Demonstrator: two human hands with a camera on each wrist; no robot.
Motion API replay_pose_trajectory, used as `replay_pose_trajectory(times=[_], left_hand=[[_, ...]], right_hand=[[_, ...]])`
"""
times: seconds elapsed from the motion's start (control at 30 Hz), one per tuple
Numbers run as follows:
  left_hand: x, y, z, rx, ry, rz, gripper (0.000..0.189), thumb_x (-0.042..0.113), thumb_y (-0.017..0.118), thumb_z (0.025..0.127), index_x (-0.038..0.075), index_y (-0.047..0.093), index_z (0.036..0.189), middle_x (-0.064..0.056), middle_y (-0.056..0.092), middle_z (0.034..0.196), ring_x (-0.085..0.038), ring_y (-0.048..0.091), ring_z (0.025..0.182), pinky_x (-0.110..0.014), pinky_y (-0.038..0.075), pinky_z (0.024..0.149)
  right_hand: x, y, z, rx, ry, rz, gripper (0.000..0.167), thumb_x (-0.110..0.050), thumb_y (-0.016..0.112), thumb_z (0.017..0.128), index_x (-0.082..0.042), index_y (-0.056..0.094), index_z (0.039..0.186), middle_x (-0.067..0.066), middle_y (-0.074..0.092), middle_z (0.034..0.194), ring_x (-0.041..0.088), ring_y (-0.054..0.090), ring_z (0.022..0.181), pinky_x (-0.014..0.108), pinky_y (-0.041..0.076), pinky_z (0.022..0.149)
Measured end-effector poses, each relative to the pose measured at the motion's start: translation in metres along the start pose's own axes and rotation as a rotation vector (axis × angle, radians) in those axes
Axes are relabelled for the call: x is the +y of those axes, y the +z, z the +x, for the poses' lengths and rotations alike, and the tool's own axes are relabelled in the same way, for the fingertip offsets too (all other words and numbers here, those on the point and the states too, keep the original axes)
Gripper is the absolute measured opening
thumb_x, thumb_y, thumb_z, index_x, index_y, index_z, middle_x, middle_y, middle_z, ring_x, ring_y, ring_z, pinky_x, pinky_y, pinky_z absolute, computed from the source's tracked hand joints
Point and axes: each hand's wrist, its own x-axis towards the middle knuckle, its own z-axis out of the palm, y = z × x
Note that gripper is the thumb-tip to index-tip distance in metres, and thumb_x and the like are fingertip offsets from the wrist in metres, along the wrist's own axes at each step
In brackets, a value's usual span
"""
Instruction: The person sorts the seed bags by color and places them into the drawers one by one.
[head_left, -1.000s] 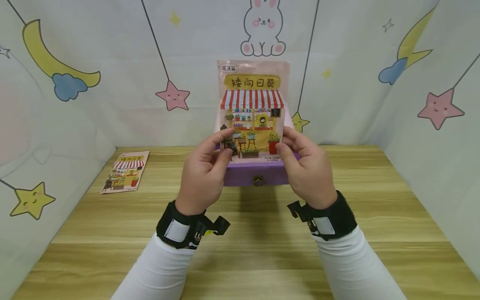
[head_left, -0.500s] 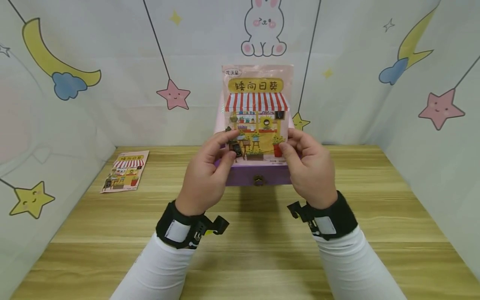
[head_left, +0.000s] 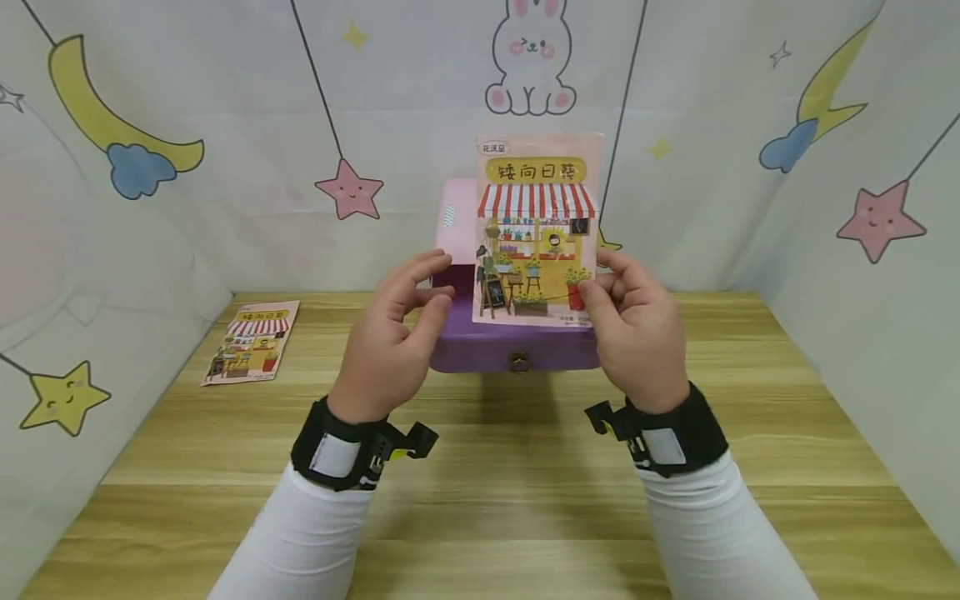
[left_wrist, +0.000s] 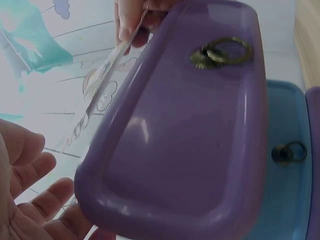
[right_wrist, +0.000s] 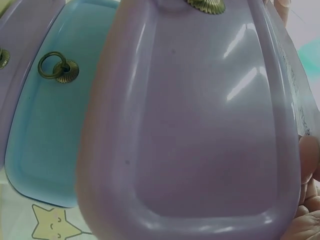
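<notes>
My right hand pinches a pink seed packet by its lower right edge, thumb in front. The packet stands upright with its striped-awning shop picture towards me. It is above a purple drawer, whose front carries a bronze ring pull. To the left, my left hand hovers with fingers and thumb spread, apart from the packet and holding nothing. In the left wrist view the packet shows edge-on beside the drawer, with a gap to the left fingers. The packet hides much of the drawer's inside.
A matching packet lies on the wooden table at the left. Under the purple drawer sits a blue drawer, with another purple one below. A pink raised panel stands behind the drawer. Printed cloth surrounds the table.
My left hand has let go of the packet and moved left. The right hand has carried the packet to the right, uncovering the left part of the drawer and the pink panel.
</notes>
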Motion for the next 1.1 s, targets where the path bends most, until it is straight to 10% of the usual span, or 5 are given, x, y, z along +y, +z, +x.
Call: replay_pose_trajectory(times=[0.43, 0.67, 1.1], left_hand=[[-0.014, -0.019, 0.002, -0.023, -0.092, 0.271, 0.052, 0.041, 0.049, 0.098, 0.018, 0.044, 0.144, -0.001, 0.035, 0.154, -0.023, 0.034, 0.143, -0.052, 0.037, 0.111], [-0.022, -0.028, 0.002, -0.110, -0.188, 0.390, 0.060, 0.053, 0.035, 0.100, 0.021, 0.032, 0.151, -0.006, 0.026, 0.159, -0.030, 0.034, 0.142, -0.056, 0.036, 0.110], [-0.031, -0.034, 0.004, -0.143, -0.287, 0.519, 0.068, 0.057, 0.030, 0.099, 0.015, 0.028, 0.152, -0.013, 0.027, 0.158, -0.034, 0.026, 0.146, -0.065, 0.011, 0.116]], right_hand=[[-0.001, -0.013, 0.002, -0.019, 0.048, 0.081, 0.045, -0.009, 0.057, 0.095, -0.016, 0.050, 0.139, 0.003, 0.062, 0.078, 0.009, 0.058, 0.063, 0.019, 0.052, 0.056], [0.001, -0.020, 0.001, -0.028, 0.003, 0.027, 0.034, -0.006, 0.058, 0.094, -0.013, 0.062, 0.127, 0.000, 0.062, 0.076, 0.007, 0.043, 0.052, 0.020, 0.034, 0.043], [-0.011, -0.031, 0.002, -0.124, 0.246, 0.080, 0.033, -0.019, 0.058, 0.096, -0.007, 0.062, 0.127, 0.001, 0.066, 0.082, 0.008, 0.060, 0.066, 0.018, 0.048, 0.051]])
